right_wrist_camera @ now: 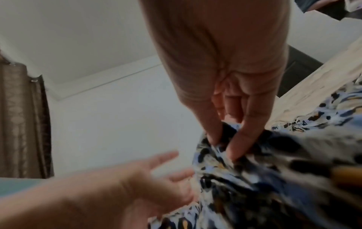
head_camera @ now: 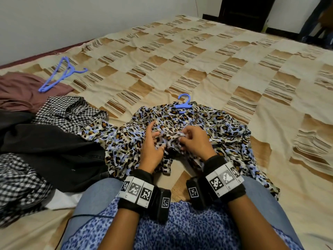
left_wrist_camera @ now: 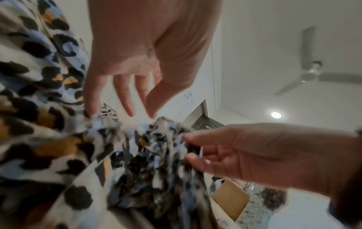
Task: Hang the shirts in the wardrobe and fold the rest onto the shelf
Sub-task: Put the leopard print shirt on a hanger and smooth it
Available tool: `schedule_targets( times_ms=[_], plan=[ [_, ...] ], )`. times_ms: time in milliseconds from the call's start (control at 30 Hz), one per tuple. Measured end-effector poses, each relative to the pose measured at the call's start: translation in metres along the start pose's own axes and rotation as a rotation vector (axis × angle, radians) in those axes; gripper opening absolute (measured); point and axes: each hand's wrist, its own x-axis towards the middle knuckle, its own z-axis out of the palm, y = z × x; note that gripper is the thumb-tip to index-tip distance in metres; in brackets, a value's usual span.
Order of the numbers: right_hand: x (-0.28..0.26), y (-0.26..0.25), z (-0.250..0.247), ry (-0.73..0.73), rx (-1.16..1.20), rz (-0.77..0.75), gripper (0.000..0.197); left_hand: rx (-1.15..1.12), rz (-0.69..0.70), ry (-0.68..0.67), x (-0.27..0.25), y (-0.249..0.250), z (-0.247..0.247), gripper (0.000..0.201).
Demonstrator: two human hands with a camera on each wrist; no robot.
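Observation:
A leopard-print shirt (head_camera: 212, 123) lies spread on the bed in front of my knees. A blue hanger (head_camera: 183, 104) sits in its neck, hook pointing away from me. My right hand (head_camera: 182, 138) pinches a bunched fold at the middle of the shirt; in the right wrist view its thumb and fingers (right_wrist_camera: 240, 139) press into the cloth (right_wrist_camera: 274, 178). My left hand (head_camera: 155, 136) is just left of that fold, fingers straight and spread, resting on the fabric. The left wrist view shows those straight fingers (left_wrist_camera: 125, 100) above the shirt (left_wrist_camera: 58, 139), with the right hand (left_wrist_camera: 195, 147) gripping alongside.
To my left lies a heap of clothes: a checked shirt (head_camera: 72, 112), a black garment (head_camera: 45, 147), a mauve garment (head_camera: 21, 92) and more checked cloth (head_camera: 18, 186). Spare blue hangers (head_camera: 61, 76) rest at the far left. The patchwork bedspread (head_camera: 198, 60) stretches ahead and right.

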Motion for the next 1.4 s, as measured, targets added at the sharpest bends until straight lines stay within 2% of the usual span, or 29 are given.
schedule_targets(
  times_ms=[67,100,133,200,267,333,400,467,500,533,633,667,767,833,900,1000,1067,1133,1167,1300,1400],
  plan=[
    [0.007,0.0,-0.006,0.109,0.056,-0.038,0.003,0.206,-0.237,-0.098,0.001,-0.011,0.001,0.081],
    [0.01,0.0,-0.01,0.164,0.087,-0.072,0.005,0.302,-0.3,-0.123,0.0,-0.015,0.001,0.07],
    [0.012,-0.002,-0.014,0.222,0.125,-0.107,0.006,0.37,-0.298,-0.109,0.0,-0.016,0.0,0.054],
    [0.015,-0.009,-0.024,0.37,0.197,-0.191,0.007,0.323,-0.154,-0.018,0.0,-0.01,-0.005,0.033],
    [0.018,-0.017,-0.032,0.539,0.217,-0.273,0.007,0.038,0.022,0.045,0.003,0.0,-0.012,0.026],
    [0.024,-0.017,-0.034,0.614,0.197,-0.311,0.007,-0.193,0.069,0.074,0.006,0.006,-0.019,0.023],
    [0.031,-0.005,-0.028,0.487,0.106,-0.234,0.012,-0.2,0.031,0.115,0.008,-0.001,-0.02,0.022],
    [0.033,0.012,-0.014,0.251,-0.102,-0.082,0.026,-0.142,-0.01,0.155,0.012,-0.012,-0.018,0.017],
    [0.033,0.018,-0.008,0.178,-0.191,-0.045,0.032,-0.126,-0.016,0.161,0.012,-0.013,-0.017,0.016],
    [0.032,0.019,-0.006,0.165,-0.231,-0.053,0.035,-0.124,-0.019,0.163,0.012,-0.014,-0.015,0.015],
    [0.031,0.005,-0.012,0.258,-0.113,-0.133,0.018,-0.174,-0.016,0.174,0.013,-0.011,-0.016,0.014],
    [0.031,0.001,-0.014,0.212,-0.042,-0.114,0.011,-0.183,-0.015,0.183,0.012,-0.01,-0.016,0.014],
    [0.022,-0.004,-0.007,-0.157,0.136,0.094,0.027,-0.192,-0.01,0.189,0.011,-0.011,-0.017,0.012],
    [0.018,-0.002,0.004,-0.282,0.196,0.211,0.041,-0.21,-0.002,0.18,0.011,-0.01,-0.017,0.013],
    [0.015,-0.003,0.011,-0.329,0.311,0.271,0.043,-0.229,0.004,0.164,0.012,-0.008,-0.018,0.014],
    [0.014,-0.012,0.009,-0.368,0.49,0.244,0.018,-0.221,-0.004,0.166,0.011,-0.006,-0.02,0.018],
    [0.014,-0.017,0.002,-0.317,0.536,0.179,0.01,-0.067,0.014,0.283,0.011,-0.007,-0.021,0.019],
    [0.016,-0.016,-0.002,-0.275,0.58,0.161,0.01,0.105,0.128,0.381,0.01,-0.006,-0.02,0.019],
    [0.017,-0.014,-0.003,-0.27,0.602,0.17,0.011,0.132,0.189,0.39,0.009,-0.004,-0.019,0.017],
    [0.017,-0.01,-0.003,-0.301,0.622,0.21,0.007,0.158,0.301,0.345,0.004,0.002,-0.012,0.007],
    [0.017,-0.012,0.001,-0.294,0.627,0.181,0.013,0.031,0.263,0.264,0.003,0.003,-0.01,0.01]
  ],
)
